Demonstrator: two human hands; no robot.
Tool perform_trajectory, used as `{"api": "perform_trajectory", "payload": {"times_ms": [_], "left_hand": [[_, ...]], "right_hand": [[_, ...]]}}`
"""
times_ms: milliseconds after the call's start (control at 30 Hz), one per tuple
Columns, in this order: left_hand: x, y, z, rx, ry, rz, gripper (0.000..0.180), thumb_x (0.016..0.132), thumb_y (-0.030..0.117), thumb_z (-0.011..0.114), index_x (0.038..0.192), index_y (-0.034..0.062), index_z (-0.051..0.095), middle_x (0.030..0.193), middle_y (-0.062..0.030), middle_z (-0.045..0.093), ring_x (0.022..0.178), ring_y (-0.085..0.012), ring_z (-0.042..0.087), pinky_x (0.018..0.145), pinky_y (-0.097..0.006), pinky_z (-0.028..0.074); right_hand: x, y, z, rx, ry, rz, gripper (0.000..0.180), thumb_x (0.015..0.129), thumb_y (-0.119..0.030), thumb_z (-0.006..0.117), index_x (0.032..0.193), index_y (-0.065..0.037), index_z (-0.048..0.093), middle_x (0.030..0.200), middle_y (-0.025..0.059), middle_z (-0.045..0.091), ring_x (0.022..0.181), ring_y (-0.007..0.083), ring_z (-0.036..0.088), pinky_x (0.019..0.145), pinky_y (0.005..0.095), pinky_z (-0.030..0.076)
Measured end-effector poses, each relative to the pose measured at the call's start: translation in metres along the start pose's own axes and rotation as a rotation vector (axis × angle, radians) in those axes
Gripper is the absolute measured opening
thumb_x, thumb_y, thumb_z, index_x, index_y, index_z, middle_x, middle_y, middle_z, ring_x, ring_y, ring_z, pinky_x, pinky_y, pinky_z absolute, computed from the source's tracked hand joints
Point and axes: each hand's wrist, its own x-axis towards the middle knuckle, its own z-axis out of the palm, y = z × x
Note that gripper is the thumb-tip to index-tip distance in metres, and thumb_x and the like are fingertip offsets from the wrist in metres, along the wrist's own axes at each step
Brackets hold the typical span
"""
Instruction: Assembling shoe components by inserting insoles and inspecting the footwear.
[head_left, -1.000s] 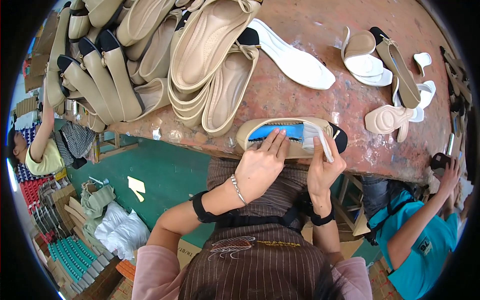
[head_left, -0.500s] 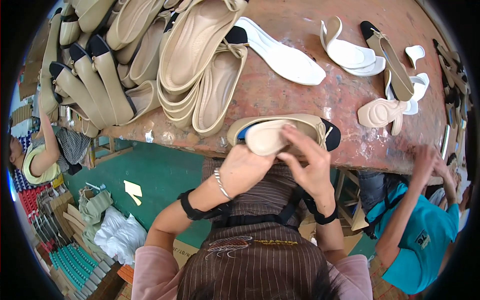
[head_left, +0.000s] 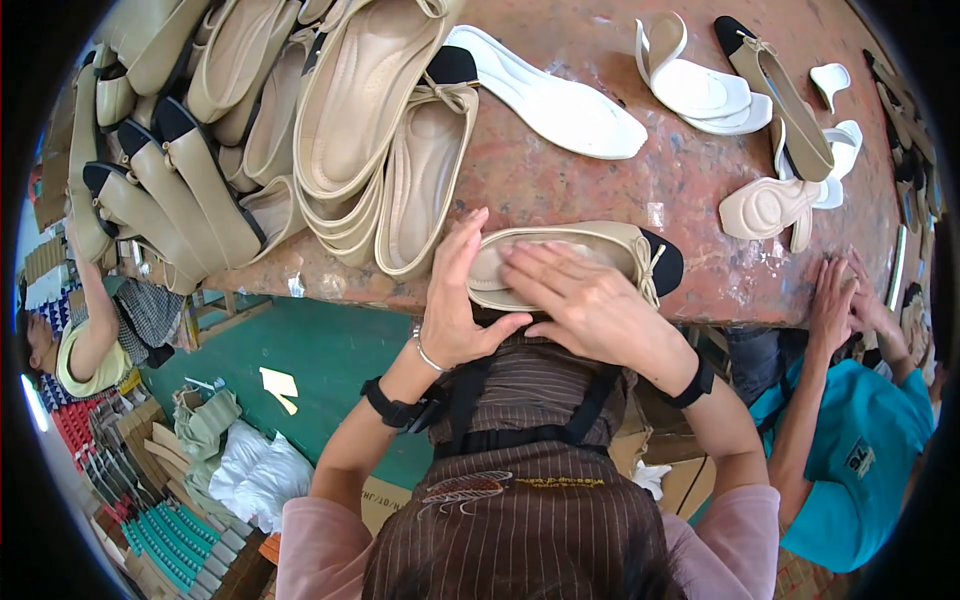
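A beige flat shoe with a black toe and a small bow lies at the table's near edge, toe to the right. Inside it sits a beige insole, partly covered by my right hand. That hand is open, its fingers stretched flat and pressing on the insole from above. My left hand stands open at the heel end, fingers pointing up and thumb spread below the shoe's near side. Its palm is against or very close to the heel; I cannot tell which.
A pile of beige flats fills the table's left side. White insoles lie behind the shoe. Farther right are more white insoles, another flat and a beige insole pair. A person in teal works at the right, another person far left.
The beige insole, held above the shoe before, now lies inside it. My right hand has come down flat on it, and my left hand has moved left to the heel.
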Motion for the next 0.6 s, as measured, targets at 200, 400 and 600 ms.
{"api": "perform_trajectory", "payload": {"times_ms": [200,400,600], "left_hand": [[0.008,-0.014,-0.003,-0.050,-0.086,0.025,0.105,0.080,0.047,0.083,0.157,0.0049,0.026,0.150,-0.0309,0.044,0.136,-0.0446,0.048,0.115,-0.054,0.036],[0.013,-0.020,-0.005,-0.250,-0.120,0.012,0.104,0.069,0.019,0.091,0.155,0.0100,0.032,0.151,-0.0252,0.044,0.139,-0.0446,0.045,0.117,-0.055,0.034],[0.023,-0.027,-0.013,-0.331,-0.306,-0.041,0.104,0.058,-0.011,0.073,0.151,0.0161,0.037,0.156,-0.0205,0.039,0.143,-0.0440,0.039,0.119,-0.053,0.033]], "right_hand": [[0.006,0.006,0.015,0.067,-0.045,-0.078,0.073,0.075,-0.016,0.077,0.143,-0.001,0.053,0.147,0.0136,0.055,0.138,0.0265,0.051,0.120,0.0399,0.036],[-0.004,0.024,-0.017,-0.178,-0.194,-0.050,0.061,0.086,-0.013,0.059,0.145,0.001,0.050,0.151,0.0124,0.052,0.140,0.0248,0.049,0.120,0.0394,0.037],[0.033,0.030,-0.001,-0.013,-0.200,-0.195,0.056,0.087,-0.012,0.055,0.141,0.002,0.053,0.143,0.0144,0.057,0.137,0.0255,0.051,0.119,0.0390,0.038]]}}
